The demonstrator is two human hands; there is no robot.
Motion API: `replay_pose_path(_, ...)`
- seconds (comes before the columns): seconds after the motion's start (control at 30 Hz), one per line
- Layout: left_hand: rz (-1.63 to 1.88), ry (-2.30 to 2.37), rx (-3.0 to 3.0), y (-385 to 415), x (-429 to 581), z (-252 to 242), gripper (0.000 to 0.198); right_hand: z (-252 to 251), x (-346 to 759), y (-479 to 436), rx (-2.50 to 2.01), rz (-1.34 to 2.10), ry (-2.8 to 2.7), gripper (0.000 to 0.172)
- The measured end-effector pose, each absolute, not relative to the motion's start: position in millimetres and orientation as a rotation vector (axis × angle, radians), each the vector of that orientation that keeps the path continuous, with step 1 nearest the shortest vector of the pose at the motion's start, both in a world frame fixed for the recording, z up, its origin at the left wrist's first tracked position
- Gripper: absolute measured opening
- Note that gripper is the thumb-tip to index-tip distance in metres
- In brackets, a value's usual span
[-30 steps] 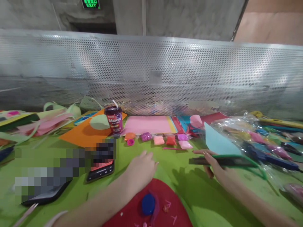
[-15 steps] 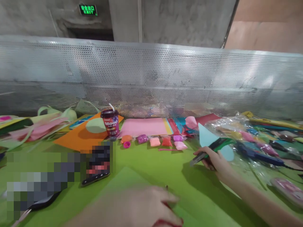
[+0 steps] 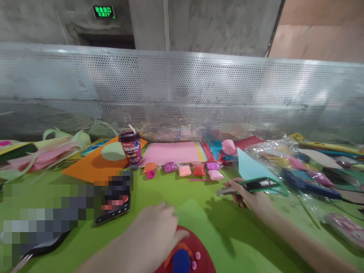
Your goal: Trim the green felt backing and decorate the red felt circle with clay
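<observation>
My left hand (image 3: 153, 231) is at the bottom centre, closed on the upper left edge of a red disc (image 3: 206, 252), the thumb lying on top of it. The disc carries a blue round piece (image 3: 181, 261), orange bits and small pink dots; its lower part is cut off by the frame. Under the disc lies a light green sheet of paper (image 3: 192, 214). My right hand (image 3: 247, 195) is wrapped round a green and black utility knife (image 3: 260, 184), held above the table to the right. The knife's blade points left.
Several small packets of coloured clay (image 3: 184, 170) lie in a row before pink paper (image 3: 170, 152). A lidded drink cup (image 3: 131, 149) with a straw stands on the left, near orange paper (image 3: 85, 165) and a phone (image 3: 112, 214). A blue glue gun (image 3: 309, 185) lies right. A perforated metal panel (image 3: 159, 83) stands behind.
My left hand has moved left and up, bringing the red disc into fuller view. My right hand has shifted slightly left and turned the utility knife nearer to level.
</observation>
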State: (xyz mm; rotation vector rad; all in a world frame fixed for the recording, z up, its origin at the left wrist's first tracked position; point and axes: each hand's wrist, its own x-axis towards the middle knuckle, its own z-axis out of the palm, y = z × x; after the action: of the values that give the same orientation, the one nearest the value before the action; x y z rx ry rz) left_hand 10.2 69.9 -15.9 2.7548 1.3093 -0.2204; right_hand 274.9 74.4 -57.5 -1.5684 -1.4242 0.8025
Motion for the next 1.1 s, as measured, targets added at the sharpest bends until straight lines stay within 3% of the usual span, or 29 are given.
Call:
replay_pose_path(0.13,0.080,0.885,2.829,81.1,12.0,-27.6,0.040,-58.2,269.6,69.0,-1.451,0.792,-1.535,0.042)
replay_pose_path(0.3,0.080,0.368,2.777,83.3,13.9,-34.0,0.038,-49.2,252.9,57.4,-1.382,0.812,-1.624,0.030)
replay_pose_path(0.57,0.187,0.458,2.733,78.6,16.1,-37.8,0.030,-51.1,249.7,53.1,-1.365,0.710,-1.788,0.027)
replay_pose_path(0.8,-0.030,0.530,2.751,75.0,19.4,-25.5,0.053,-60.6,248.3,52.9,-1.419,0.668,-1.839,0.026)
replay_pose_path(1.1,0.192,0.565,2.662,75.9,18.5,-34.7,0.040,-67.1,247.7,54.6,-1.330,0.549,-1.899,0.019)
